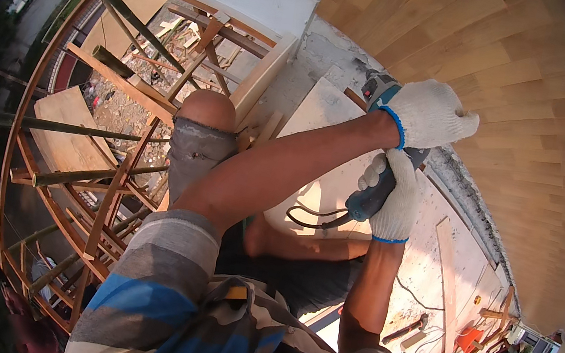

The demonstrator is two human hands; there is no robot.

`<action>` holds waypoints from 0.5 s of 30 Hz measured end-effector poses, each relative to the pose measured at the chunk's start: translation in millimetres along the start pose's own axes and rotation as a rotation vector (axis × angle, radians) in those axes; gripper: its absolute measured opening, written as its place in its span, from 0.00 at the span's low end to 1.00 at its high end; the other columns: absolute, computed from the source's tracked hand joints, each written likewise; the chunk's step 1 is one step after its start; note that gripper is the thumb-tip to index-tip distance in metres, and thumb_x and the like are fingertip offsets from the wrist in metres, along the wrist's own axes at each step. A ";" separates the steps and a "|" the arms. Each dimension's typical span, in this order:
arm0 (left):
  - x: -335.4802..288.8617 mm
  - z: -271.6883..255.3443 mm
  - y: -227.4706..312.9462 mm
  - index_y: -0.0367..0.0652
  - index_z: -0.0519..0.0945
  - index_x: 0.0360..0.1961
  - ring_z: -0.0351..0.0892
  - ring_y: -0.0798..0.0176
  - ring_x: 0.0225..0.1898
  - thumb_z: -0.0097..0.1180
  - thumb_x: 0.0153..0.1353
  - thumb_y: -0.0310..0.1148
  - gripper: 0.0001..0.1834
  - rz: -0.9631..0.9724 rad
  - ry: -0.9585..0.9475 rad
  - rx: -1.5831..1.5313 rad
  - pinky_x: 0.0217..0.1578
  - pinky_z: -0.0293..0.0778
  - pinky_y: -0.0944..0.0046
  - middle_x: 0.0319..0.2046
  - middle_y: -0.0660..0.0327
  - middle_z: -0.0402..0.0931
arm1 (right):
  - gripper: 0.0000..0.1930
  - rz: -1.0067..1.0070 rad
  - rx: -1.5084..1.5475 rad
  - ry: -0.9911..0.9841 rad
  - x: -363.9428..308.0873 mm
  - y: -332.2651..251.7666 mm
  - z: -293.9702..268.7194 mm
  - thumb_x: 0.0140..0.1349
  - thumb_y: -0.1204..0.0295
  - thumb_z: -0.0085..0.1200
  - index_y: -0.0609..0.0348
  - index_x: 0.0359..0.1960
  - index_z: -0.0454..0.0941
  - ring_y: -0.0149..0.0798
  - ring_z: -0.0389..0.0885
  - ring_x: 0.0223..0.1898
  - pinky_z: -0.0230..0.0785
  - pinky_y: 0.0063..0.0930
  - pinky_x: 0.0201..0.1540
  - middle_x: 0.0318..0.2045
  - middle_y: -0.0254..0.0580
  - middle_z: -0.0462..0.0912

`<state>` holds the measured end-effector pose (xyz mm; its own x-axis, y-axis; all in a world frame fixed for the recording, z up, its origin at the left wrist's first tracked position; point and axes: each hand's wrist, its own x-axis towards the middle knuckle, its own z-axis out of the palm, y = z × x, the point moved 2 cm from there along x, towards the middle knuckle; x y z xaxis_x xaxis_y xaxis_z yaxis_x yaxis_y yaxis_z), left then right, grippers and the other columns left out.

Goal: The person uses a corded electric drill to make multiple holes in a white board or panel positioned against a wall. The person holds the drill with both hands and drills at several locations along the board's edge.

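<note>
A teal and grey corded power tool (pixel 371 196) runs between my two hands, its far end close to the wood-patterned panel. My right hand (pixel 399 196), in a white knit glove with a blue cuff, wraps round its rear grip. From that end a black cord (pixel 313 217) loops to the left. My left hand (pixel 431 118), gloved the same way, is closed over the tool's front body, its fingers partly hidden. A grey and red part of the tool shows left of this glove. Whatever the tool's working end touches is hidden.
The tall wood-patterned panel (pixel 547 141) curves along the right. Pale boards (pixel 428 269) lie beneath me, with a hammer (pixel 405 329) and an orange object (pixel 469 340) at lower right. Left, a wood and bamboo frame (pixel 102 223) stands over rubble-strewn ground far below.
</note>
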<state>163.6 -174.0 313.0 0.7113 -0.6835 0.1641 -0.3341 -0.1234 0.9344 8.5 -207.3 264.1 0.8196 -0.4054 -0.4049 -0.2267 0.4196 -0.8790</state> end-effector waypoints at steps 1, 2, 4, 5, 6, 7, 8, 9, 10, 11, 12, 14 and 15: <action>-1.9 -0.5 1.4 0.41 0.88 0.22 0.87 0.42 0.30 0.50 0.72 0.60 0.35 -0.011 -0.005 -0.007 0.41 0.83 0.44 0.22 0.49 0.84 | 0.08 -0.008 0.006 -0.001 -0.7 -0.4 0.1 0.73 0.66 0.65 0.54 0.44 0.80 0.32 0.79 0.27 0.76 0.31 0.32 0.30 0.34 0.80; -3.4 -0.9 3.0 0.41 0.88 0.22 0.89 0.39 0.32 0.49 0.72 0.60 0.35 -0.023 -0.010 -0.015 0.43 0.84 0.42 0.23 0.47 0.85 | 0.08 -0.015 0.011 -0.003 -1.0 -0.7 -0.1 0.73 0.66 0.65 0.54 0.44 0.80 0.32 0.79 0.27 0.76 0.31 0.32 0.30 0.34 0.80; -4.3 0.1 0.7 0.42 0.87 0.21 0.87 0.48 0.29 0.50 0.73 0.61 0.35 -0.023 -0.006 -0.027 0.39 0.82 0.47 0.20 0.53 0.83 | 0.08 -0.015 0.015 -0.009 -1.0 1.6 0.4 0.73 0.66 0.65 0.54 0.44 0.80 0.31 0.79 0.27 0.76 0.31 0.31 0.30 0.34 0.80; -5.3 0.7 -0.8 0.43 0.86 0.20 0.86 0.53 0.27 0.50 0.74 0.61 0.35 -0.023 -0.005 -0.032 0.37 0.80 0.50 0.18 0.56 0.82 | 0.08 -0.010 0.013 -0.013 0.2 3.6 0.6 0.73 0.66 0.65 0.54 0.44 0.80 0.31 0.79 0.27 0.75 0.31 0.31 0.30 0.34 0.80; -5.2 -0.1 -0.6 0.42 0.86 0.21 0.86 0.53 0.27 0.50 0.74 0.61 0.35 -0.031 -0.004 -0.023 0.37 0.81 0.50 0.19 0.56 0.82 | 0.08 -0.010 0.013 -0.016 1.1 3.5 0.4 0.73 0.66 0.65 0.54 0.45 0.80 0.31 0.80 0.26 0.75 0.31 0.31 0.30 0.34 0.80; -6.6 -1.7 -1.9 0.42 0.87 0.22 0.86 0.54 0.27 0.50 0.75 0.60 0.35 -0.038 -0.005 -0.013 0.37 0.81 0.51 0.19 0.56 0.83 | 0.08 -0.003 -0.011 -0.019 1.4 5.7 -1.3 0.74 0.65 0.64 0.53 0.44 0.80 0.31 0.79 0.27 0.75 0.30 0.31 0.30 0.33 0.80; -9.9 -2.5 -3.5 0.41 0.87 0.23 0.86 0.54 0.27 0.49 0.76 0.60 0.36 -0.046 -0.007 -0.003 0.38 0.81 0.51 0.20 0.56 0.84 | 0.09 0.004 -0.034 -0.021 1.8 10.1 -3.8 0.75 0.63 0.63 0.53 0.44 0.80 0.31 0.79 0.27 0.74 0.30 0.30 0.30 0.33 0.80; -12.5 -1.6 -5.0 0.40 0.87 0.24 0.86 0.56 0.27 0.50 0.76 0.60 0.35 -0.043 0.002 -0.006 0.37 0.80 0.52 0.21 0.56 0.84 | 0.09 0.004 -0.053 -0.018 2.4 13.0 -6.3 0.76 0.62 0.62 0.53 0.43 0.80 0.31 0.78 0.27 0.74 0.29 0.30 0.30 0.32 0.80; -18.0 1.6 -9.4 0.39 0.87 0.25 0.86 0.57 0.27 0.50 0.77 0.59 0.35 -0.041 0.004 -0.009 0.37 0.80 0.53 0.21 0.56 0.85 | 0.08 -0.012 -0.047 -0.018 -0.7 18.2 -5.5 0.75 0.64 0.62 0.53 0.42 0.79 0.31 0.78 0.26 0.73 0.29 0.30 0.30 0.33 0.80; -25.3 4.5 -14.8 0.38 0.87 0.26 0.86 0.59 0.27 0.51 0.78 0.59 0.35 -0.037 0.004 -0.013 0.37 0.80 0.54 0.22 0.56 0.85 | 0.08 -0.031 -0.058 -0.012 -2.4 27.2 -4.0 0.75 0.64 0.63 0.54 0.41 0.81 0.31 0.80 0.26 0.74 0.30 0.30 0.30 0.34 0.81; -35.4 7.4 -25.0 0.37 0.87 0.27 0.85 0.62 0.27 0.52 0.79 0.56 0.34 -0.014 0.032 -0.053 0.36 0.80 0.56 0.23 0.57 0.85 | 0.09 -0.013 -0.147 -0.012 -3.8 38.9 -6.3 0.73 0.64 0.65 0.56 0.42 0.82 0.31 0.80 0.27 0.74 0.30 0.30 0.30 0.35 0.82; -63.0 8.0 -54.1 0.36 0.88 0.29 0.85 0.61 0.28 0.52 0.81 0.51 0.31 0.007 0.076 -0.130 0.37 0.80 0.56 0.24 0.56 0.85 | 0.13 0.014 -0.299 -0.026 -7.5 57.1 -2.8 0.71 0.62 0.68 0.60 0.43 0.84 0.30 0.82 0.27 0.74 0.30 0.30 0.31 0.36 0.85; -83.8 8.3 -70.6 0.36 0.88 0.30 0.86 0.58 0.29 0.51 0.82 0.50 0.30 -0.006 0.089 -0.173 0.38 0.80 0.54 0.25 0.53 0.86 | 0.16 0.034 -0.366 -0.036 -14.5 68.0 1.3 0.69 0.61 0.70 0.62 0.44 0.85 0.30 0.82 0.28 0.74 0.30 0.30 0.31 0.37 0.86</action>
<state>122.5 -114.0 230.7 0.7677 -0.6155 0.1786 -0.2237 0.0039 0.9746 -18.1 -171.9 210.5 0.8251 -0.3643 -0.4319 -0.4219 0.1111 -0.8998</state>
